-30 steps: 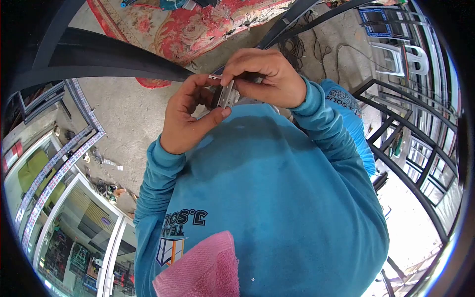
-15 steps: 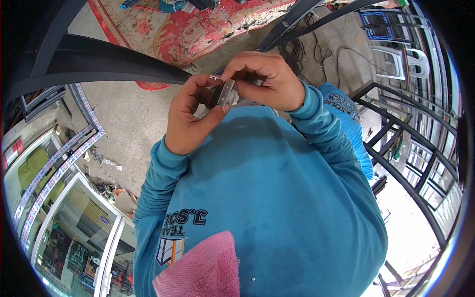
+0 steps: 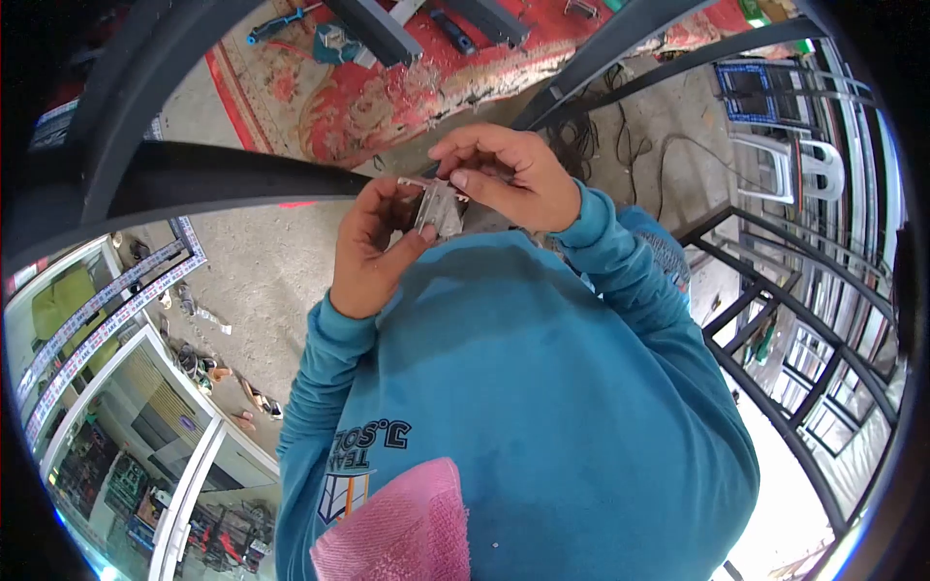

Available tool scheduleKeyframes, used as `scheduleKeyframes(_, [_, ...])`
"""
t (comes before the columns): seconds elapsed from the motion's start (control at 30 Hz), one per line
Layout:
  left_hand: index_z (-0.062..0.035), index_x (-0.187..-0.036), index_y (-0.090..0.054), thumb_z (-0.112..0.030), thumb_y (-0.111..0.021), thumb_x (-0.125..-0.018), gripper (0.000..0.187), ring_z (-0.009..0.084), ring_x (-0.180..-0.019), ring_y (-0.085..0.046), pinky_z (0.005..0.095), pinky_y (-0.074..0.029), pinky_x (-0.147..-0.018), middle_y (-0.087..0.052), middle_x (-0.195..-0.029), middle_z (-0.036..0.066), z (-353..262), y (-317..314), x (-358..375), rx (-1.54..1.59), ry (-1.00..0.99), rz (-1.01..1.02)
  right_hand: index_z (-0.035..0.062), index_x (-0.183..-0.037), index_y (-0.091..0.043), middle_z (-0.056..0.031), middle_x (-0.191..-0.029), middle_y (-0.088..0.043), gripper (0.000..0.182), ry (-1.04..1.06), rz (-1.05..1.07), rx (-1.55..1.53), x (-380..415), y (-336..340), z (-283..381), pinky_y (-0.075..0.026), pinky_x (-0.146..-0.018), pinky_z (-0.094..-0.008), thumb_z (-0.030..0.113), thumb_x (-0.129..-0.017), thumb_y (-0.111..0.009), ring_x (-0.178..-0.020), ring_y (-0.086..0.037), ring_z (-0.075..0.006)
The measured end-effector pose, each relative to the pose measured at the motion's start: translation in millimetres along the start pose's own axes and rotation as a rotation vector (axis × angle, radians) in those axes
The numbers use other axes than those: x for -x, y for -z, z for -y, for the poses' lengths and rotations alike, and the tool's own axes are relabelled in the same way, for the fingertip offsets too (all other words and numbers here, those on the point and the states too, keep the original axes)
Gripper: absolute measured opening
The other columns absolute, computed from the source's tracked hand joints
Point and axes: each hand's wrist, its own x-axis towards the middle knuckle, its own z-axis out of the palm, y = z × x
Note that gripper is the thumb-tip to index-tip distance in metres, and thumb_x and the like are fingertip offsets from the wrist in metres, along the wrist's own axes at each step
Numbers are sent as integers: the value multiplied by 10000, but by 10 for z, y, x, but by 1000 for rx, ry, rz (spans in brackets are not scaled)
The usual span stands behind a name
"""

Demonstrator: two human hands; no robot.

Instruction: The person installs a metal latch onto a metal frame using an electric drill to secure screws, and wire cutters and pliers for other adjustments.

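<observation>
A small silver metal fitting (image 3: 441, 211), boxy with a thin plate along its upper edge, is held in front of my belly. My left hand (image 3: 368, 254) grips it from the left, thumb pressed on its lower face and fingers curled behind. At its upper right corner is my right hand (image 3: 523, 179), with the thumb tip against the top edge and the other fingers bent around above it. Parts of the fitting are hidden by my fingers.
Dark metal bars (image 3: 262, 179) cross close before me. A red floral carpet (image 3: 368, 107) beyond holds a screwdriver (image 3: 281, 24) and dark profiles (image 3: 383, 34). Cables (image 3: 620, 136) lie on the concrete. Black frames (image 3: 775, 300) stand right, a glazed white frame (image 3: 145, 387) left.
The view has tilted, showing more of the carpet. The fitting has turned so its broad, pale face shows, and my right thumb has shifted onto its upper edge.
</observation>
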Motion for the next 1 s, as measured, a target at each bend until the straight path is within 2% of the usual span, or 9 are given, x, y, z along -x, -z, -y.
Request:
scheduleKeyframes(0.07, [0, -1204, -461, 40, -642, -799, 445, 119, -940, -541, 262, -450, -827, -555, -1118, 65, 4, -17, -42, -36, -28, -10, -2, -1137, -572, -57, -914, -619, 221, -112, 18, -269, -121, 144, -211, -483, -677, -236, 38, -920, -551, -800, -575, -92])
scheduleKeyframes(0.2, [-6, -1190, -472, 26, -626, -816, 406, 146, -980, -551, 284, -436, -877, -551, -1161, 84, -73, -86, -16, -26, -51, -160, 16, -1060, -599, -26, -846, -605, 167, -238, 38, -134, -706, 408, -787, -476, -646, -244, 88, -916, -555, -761, -558, -73])
scheduleKeyframes(0.33, [-12, -1196, -481, 41, -609, -804, 416, 221, -1144, -491, 354, -342, -1017, -527, -1238, 150, -51, -134, 202, -57, -82, -469, 82, -966, -662, -86, -881, -683, 199, 69, -7, 217, -1636, 473, -1118, -514, -724, -333, 204, -811, -632, -792, -649, -180])
scheduleKeyframes(0.5, [-15, -1206, -455, -5, -608, -820, 416, 206, -1060, -510, 323, -404, -913, -523, -1250, 156, 146, -166, 588, -88, -143, -701, 40, -1039, -645, -68, -842, -674, 245, 36, -148, 160, -2364, 743, -1264, -511, -649, -274, 159, -825, -633, -723, -618, -97])
scheduleKeyframes(0.67, [-19, -1193, -457, -7, -618, -816, 410, 170, -1047, -506, 296, -408, -893, -540, -1225, 139, 168, -323, 589, -48, -99, -794, 96, -978, -695, -90, -896, -702, 251, -49, -297, -57, -2650, 950, -1637, -512, -789, -358, 222, -770, -630, -848, -667, -218])
scheduleKeyframes(0.77, [-28, -1175, -482, -5, -627, -815, 389, 180, -1063, -511, 309, -392, -933, -548, -1222, 135, 110, -295, 414, -93, -122, -680, 91, -1008, -692, -117, -930, -698, 270, 182, -731, 221, -2483, 1097, -1233, -504, -821, -367, 212, -776, -625, -880, -663, -246])
scheduleKeyframes(0.87, [-31, -1176, -483, -8, -631, -810, 395, 189, -1069, -514, 313, -388, -942, -549, -1221, 135, 76, -286, 247, -103, -114, -628, 80, -956, -691, -132, -915, -688, 225, 182, -616, 429, -2076, 1517, -1495, -507, -798, -376, 186, -770, -624, -866, -657, -278])
scheduleKeyframes(0.93, [-34, -1169, -485, -16, -640, -810, 391, 191, -1063, -516, 309, -390, -932, -553, -1216, 136, 31, -297, 139, -100, -112, -605, 76, -889, -683, -140, -871, -674, 192, 86, -506, 87, -1696, 1422, -1321, -509, -769, -385, 203, -753, -635, -848, -650, -288])
scheduleKeyframes(1.0, [-32, -1180, -483, -10, -638, -817, 395, 184, -1052, -514, 300, -397, -910, -545, -1220, 130, -13, -291, 37, -121, -90, -543, 54, -960, -657, -89, -838, -666, 198, 128, -349, 200, -1305, 1259, -1386, -508, -684, -340, 161, -800, -610, -761, -634, -189])
